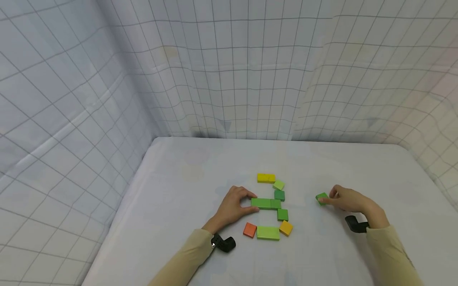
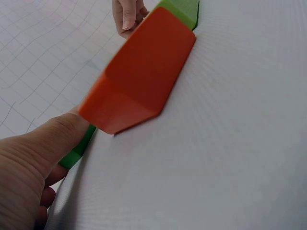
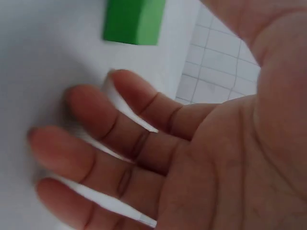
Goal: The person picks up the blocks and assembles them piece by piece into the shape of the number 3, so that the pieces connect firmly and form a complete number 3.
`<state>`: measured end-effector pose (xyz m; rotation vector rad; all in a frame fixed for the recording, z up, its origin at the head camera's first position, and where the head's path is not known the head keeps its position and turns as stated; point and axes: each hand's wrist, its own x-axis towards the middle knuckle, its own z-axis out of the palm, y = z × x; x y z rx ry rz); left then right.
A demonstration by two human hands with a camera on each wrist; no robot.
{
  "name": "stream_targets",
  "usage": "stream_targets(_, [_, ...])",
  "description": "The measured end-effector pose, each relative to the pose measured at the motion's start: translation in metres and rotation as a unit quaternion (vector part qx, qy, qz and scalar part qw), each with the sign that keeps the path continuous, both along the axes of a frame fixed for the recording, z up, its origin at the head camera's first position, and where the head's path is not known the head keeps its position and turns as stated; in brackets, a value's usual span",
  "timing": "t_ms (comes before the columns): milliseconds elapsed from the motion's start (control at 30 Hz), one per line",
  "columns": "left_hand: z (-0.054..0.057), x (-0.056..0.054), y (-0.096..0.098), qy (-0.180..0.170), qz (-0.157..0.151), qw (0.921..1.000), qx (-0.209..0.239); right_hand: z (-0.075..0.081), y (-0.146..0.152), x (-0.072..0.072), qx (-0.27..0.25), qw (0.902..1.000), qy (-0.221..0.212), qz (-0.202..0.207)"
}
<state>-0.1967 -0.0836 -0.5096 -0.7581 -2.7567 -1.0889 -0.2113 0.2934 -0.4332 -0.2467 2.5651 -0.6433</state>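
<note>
In the head view my left hand [image 1: 232, 204] has thumb and index finger at opposite long sides of a green rectangular block [image 1: 262, 203], pinching its left end. A small green block [image 1: 276, 204] adjoins that block's right end. The left wrist view shows my thumb [image 2: 62, 136] against a green side, partly hidden behind a large orange-red block [image 2: 144, 62]. My right hand [image 1: 347, 199] is over the table at the right, its thumb overlapping a separate green block [image 1: 321, 198]. In the right wrist view its fingers bend loosely, apart from that block [image 3: 134, 21].
Yellow blocks [image 1: 266, 178], a lime block [image 1: 278, 185] and a dark green block [image 1: 279, 195] stand beyond. Nearer lie a green block [image 1: 282, 215], an orange block [image 1: 286, 228], a long lime block [image 1: 268, 233] and a red block [image 1: 249, 230]. Checked cloth [image 1: 229, 79] hangs behind the table.
</note>
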Motion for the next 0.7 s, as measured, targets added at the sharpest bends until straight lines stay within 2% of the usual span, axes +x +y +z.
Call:
stream_targets(167, [0.001, 0.001, 0.0, 0.001, -0.001, 1.0, 0.001, -0.007, -0.001, 0.011, -0.031, 0.9995, 0.007, -0.003])
stream_targets(333, [0.001, 0.0, -0.001, 0.013, -0.003, 0.9999, 0.003, -0.013, -0.006, 0.014, -0.041, 0.9984, 0.039, -0.009])
stream_targets(533, [0.0, 0.001, 0.0, 0.019, -0.004, 0.9998, 0.006, -0.017, -0.013, 0.006, -0.055, 0.997, 0.054, -0.009])
stream_targets(700, [-0.001, 0.001, 0.0, 0.025, -0.005, 0.9996, 0.009, -0.019, -0.022, -0.011, -0.065, 0.9965, 0.049, -0.019])
